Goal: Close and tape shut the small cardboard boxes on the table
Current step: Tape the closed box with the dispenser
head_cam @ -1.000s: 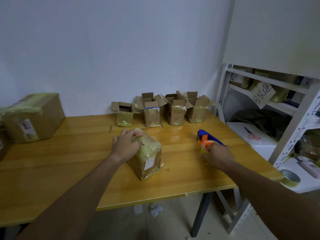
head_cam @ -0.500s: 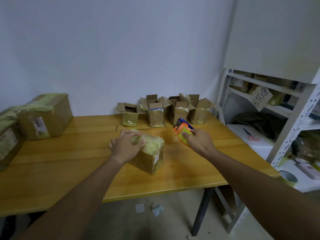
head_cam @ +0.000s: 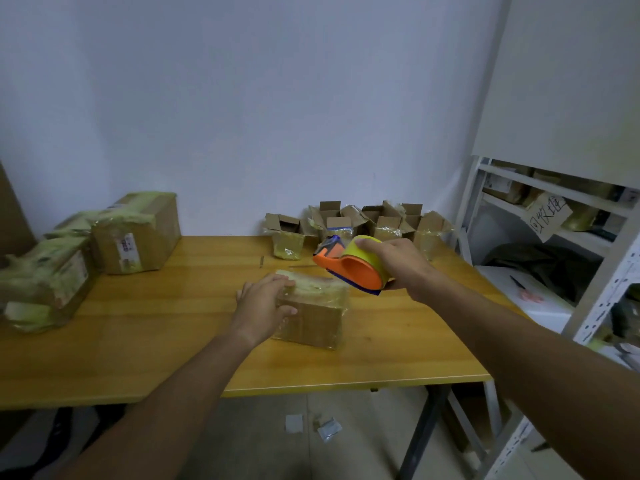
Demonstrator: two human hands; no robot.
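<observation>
A small cardboard box with yellowish tape over its top lies in the middle of the wooden table. My left hand grips its left end, thumb on the front face. My right hand holds an orange tape dispenser with a yellow tape roll in the air just above the box's right end. Several small boxes with open flaps stand in a row at the back of the table by the wall.
Two larger taped boxes sit at the table's left side. A white metal shelf rack with packages stands to the right, scissors on a white surface beside it. Paper scraps lie on the floor.
My right hand lifted the tape dispenser from the table's right side and carried it left, up over the box. My left hand stayed on the box, which turned slightly.
</observation>
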